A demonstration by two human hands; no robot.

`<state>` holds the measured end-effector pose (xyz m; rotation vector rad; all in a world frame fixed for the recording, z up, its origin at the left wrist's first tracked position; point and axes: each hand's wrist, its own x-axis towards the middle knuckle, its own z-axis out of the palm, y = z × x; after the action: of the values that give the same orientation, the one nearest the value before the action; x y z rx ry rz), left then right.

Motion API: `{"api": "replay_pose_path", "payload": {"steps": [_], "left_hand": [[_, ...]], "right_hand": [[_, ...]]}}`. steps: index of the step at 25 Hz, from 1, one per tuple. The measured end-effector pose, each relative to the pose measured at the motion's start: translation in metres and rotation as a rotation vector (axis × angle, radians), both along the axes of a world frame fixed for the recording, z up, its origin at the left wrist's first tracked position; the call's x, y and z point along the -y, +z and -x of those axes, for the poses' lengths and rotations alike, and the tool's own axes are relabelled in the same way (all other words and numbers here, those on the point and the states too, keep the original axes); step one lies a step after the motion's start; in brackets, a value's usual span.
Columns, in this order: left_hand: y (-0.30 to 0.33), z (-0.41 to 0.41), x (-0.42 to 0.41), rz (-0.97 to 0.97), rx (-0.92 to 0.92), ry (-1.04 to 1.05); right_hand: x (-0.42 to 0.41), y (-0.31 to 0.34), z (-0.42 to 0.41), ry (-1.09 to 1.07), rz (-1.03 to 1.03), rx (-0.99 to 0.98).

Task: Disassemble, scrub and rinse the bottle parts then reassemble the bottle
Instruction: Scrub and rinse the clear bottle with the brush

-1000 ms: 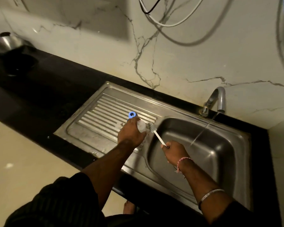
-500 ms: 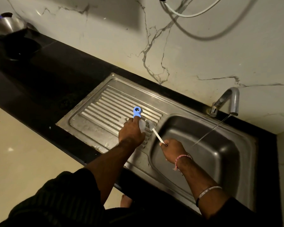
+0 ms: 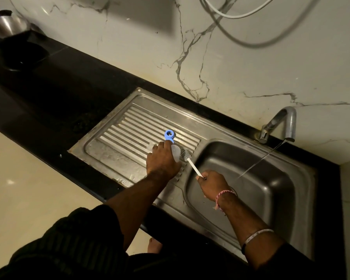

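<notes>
Left hand grips the bottle on the drainboard, right hand grips the brush. Keep the bottle steady, feed bristles straight inside, then twist.

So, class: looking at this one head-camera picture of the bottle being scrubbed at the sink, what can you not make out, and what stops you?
- Bottle: mostly covered by the left hand; its shape is unclear.
- Brush handle end: buried in the right hand.
- Blue ring: its join below is hidden by fingers.
- Steel pot: cut off by the frame's left edge.
- Counter: too dark for detail.
</notes>
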<state>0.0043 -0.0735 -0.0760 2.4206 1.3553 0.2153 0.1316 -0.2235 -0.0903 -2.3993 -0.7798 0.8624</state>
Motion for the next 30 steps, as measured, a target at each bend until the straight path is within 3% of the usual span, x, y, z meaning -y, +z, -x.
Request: {"api": "replay_pose_path", "payload": {"steps": [15,20,23,30], "left_hand": [[0.007,-0.001,0.001,0.011,0.038,-0.023],[0.018,-0.006,0.006,-0.172,0.014,-0.042],[0.026,-0.018,0.015,-0.264,0.047,-0.124],[0.025,-0.074,0.077,-0.282,0.041,-0.451]], "right_hand": [[0.010,0.015,0.002,-0.023,-0.013,0.019],[0.015,0.020,0.002,-0.049,-0.021,0.030],[0.029,0.024,-0.006,-0.110,-0.023,0.034],[0.104,0.028,-0.032,-0.316,-0.001,0.056]]}}
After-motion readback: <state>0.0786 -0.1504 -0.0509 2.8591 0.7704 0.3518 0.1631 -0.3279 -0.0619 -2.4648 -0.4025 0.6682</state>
